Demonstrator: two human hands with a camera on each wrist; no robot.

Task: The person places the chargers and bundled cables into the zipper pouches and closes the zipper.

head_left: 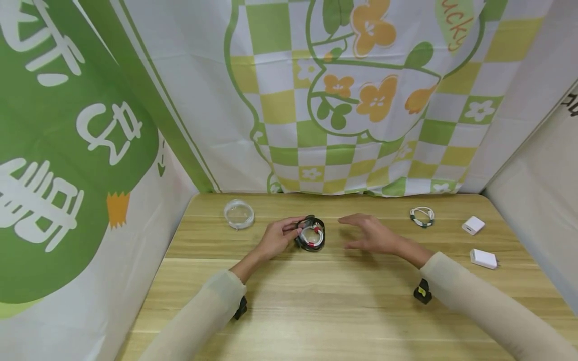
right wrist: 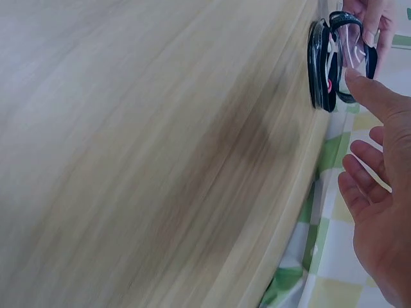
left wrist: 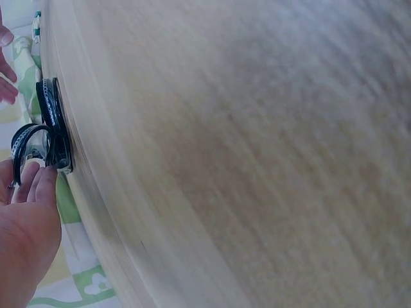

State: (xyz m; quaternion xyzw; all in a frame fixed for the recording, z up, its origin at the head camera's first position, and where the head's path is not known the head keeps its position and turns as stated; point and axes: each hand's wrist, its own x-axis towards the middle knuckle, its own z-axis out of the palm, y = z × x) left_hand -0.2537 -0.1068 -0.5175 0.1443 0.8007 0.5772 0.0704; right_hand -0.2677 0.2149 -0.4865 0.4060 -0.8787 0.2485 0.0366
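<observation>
Black cable coil (head_left: 321, 225): centre of the things on the table (head_left: 316, 311); part lies flat, one loop is tilted up in the left fingers.
White cable (head_left: 320, 236): red-tied, seen within the black ring; whether stacked or nested, cannot tell.
Left hand (head_left: 276, 238): at the coil's nine o'clock; grip closed to a pinch on the raised loop.
Right hand (head_left: 372, 234): at three o'clock, near but apart from the coil; grip wide, thumb and fingers spread, holding nothing.
Clear coil (head_left: 229, 208): between nine and ten o'clock of the black one.
Green-tied white coil (head_left: 422, 224): just short of three o'clock, beyond the right hand.
Two white chargers (head_left: 473, 225) (head_left: 483, 258): around three o'clock, farthest out.
</observation>
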